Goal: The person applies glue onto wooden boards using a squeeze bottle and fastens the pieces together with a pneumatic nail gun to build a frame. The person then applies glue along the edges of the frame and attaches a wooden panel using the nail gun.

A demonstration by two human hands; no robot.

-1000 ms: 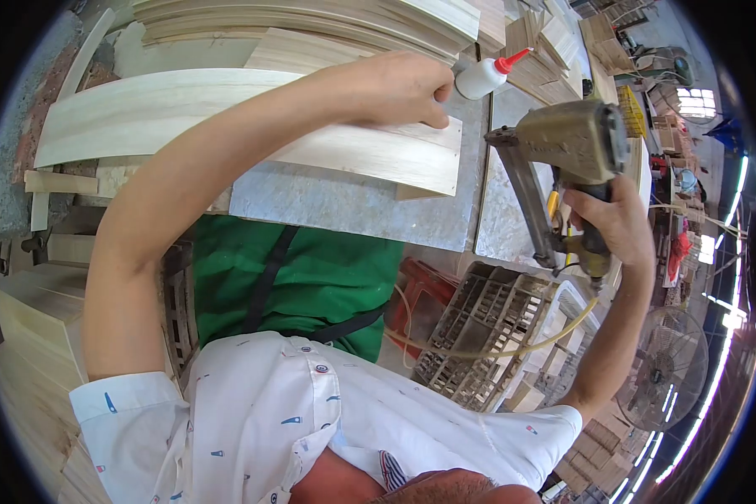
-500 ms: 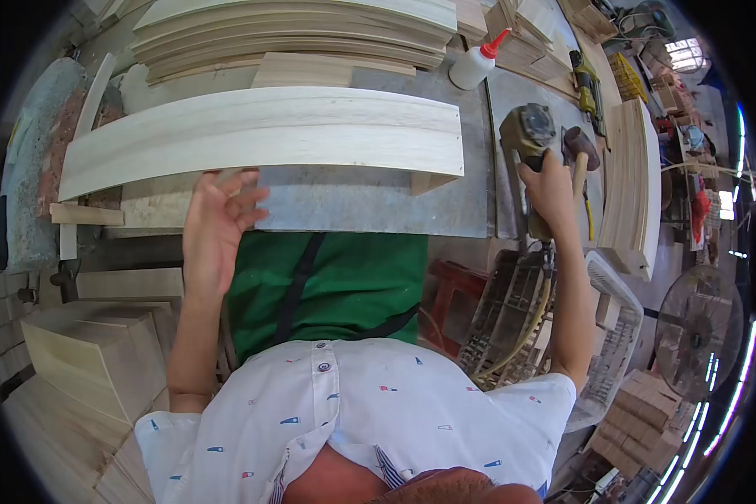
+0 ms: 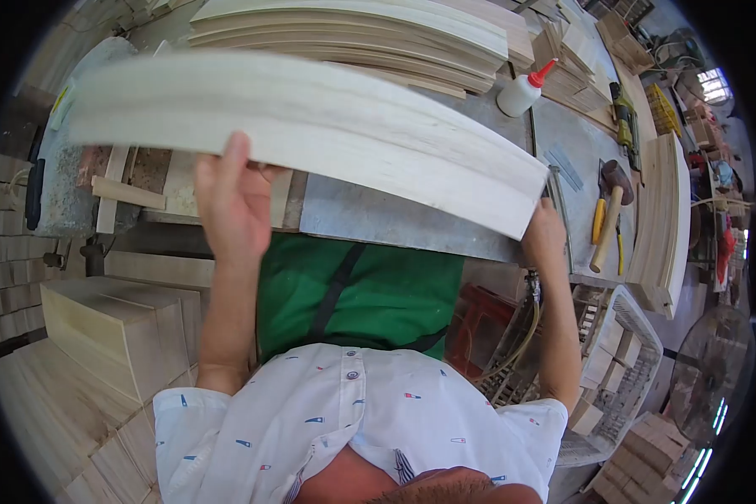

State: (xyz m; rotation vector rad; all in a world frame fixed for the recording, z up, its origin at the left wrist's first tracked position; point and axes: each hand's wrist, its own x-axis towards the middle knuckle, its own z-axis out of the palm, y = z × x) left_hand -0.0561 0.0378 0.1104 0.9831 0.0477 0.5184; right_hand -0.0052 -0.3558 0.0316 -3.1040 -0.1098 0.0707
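A long pale wooden board (image 3: 336, 126) is lifted and slanted over the bench, its left end blurred by motion. My left hand (image 3: 235, 197) grips its near edge, thumb on the upper face and fingers underneath. My right hand (image 3: 548, 239) is closed at the board's right end, around a nail gun mostly hidden behind the board. The gun's air hose (image 3: 529, 323) hangs below that wrist. Right of this hand lie a mallet (image 3: 606, 227), yellow-handled pliers (image 3: 599, 220) and thin blue-grey strips (image 3: 565, 168).
A white glue bottle (image 3: 519, 97) with a red nozzle stands behind the board, beside stacked boards (image 3: 353, 38). Another tool (image 3: 623, 118) lies at the far right. Wooden boxes (image 3: 101, 336) sit lower left; a plastic crate (image 3: 617, 378) and a fan (image 3: 710, 370) are lower right.
My left hand has taken hold of the board and raised it, swinging its right end nearer to me. The nail gun in my right hand has gone behind that end.
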